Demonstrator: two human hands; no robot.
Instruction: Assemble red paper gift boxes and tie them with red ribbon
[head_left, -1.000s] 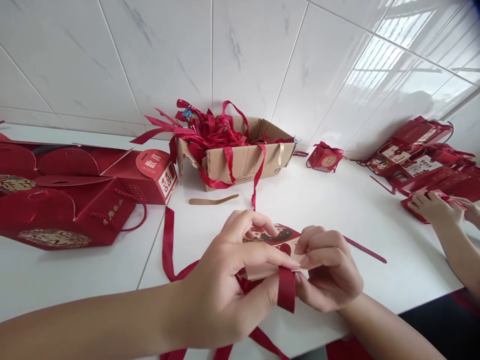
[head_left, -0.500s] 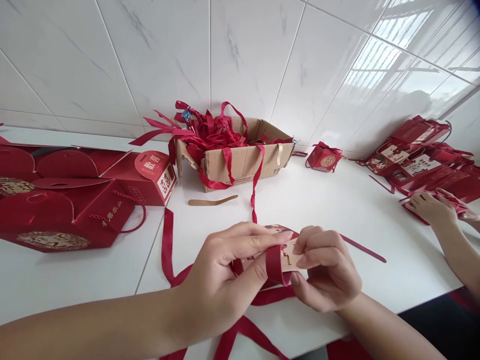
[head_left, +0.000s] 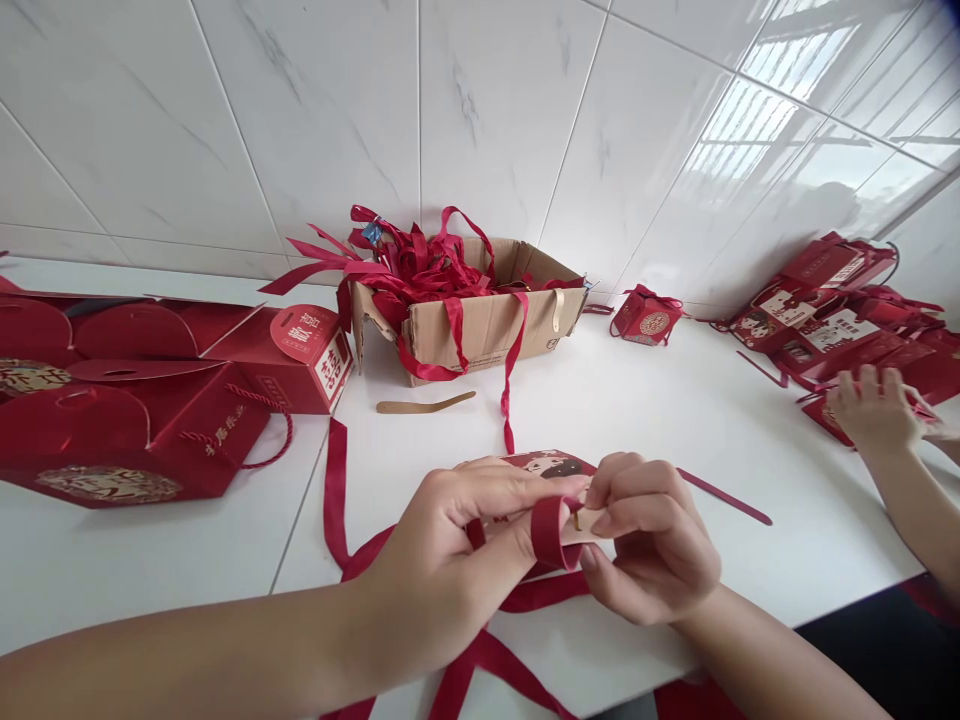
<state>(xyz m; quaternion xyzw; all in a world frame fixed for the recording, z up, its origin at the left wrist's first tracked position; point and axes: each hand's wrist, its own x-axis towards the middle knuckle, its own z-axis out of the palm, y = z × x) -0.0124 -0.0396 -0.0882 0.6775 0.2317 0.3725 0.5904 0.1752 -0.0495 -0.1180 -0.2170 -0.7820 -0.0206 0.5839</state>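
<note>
Close together at the front of the table, my left hand and my right hand are both closed. A loop of red ribbon is pinched between the thumb and fingers of my left hand. My right fingertips and thumb hold a pale tag with a small gold mark, right against that loop. Behind and beneath my hands lies a red gift box with a printed figure, mostly covered by them. Loose ribbon tails trail over the table below my left wrist.
A cardboard box heaped with red ribbons stands at the wall. Ahead lies a thin tan strip. Large red boxes stand left, a small red box farther back. At right, a co-worker's hand is near piled red boxes.
My left fingers have shifted slightly and the pale tag shows less beside the ribbon loop. More of the box's printed figure is visible. The co-worker's hand has lifted with fingers spread.
</note>
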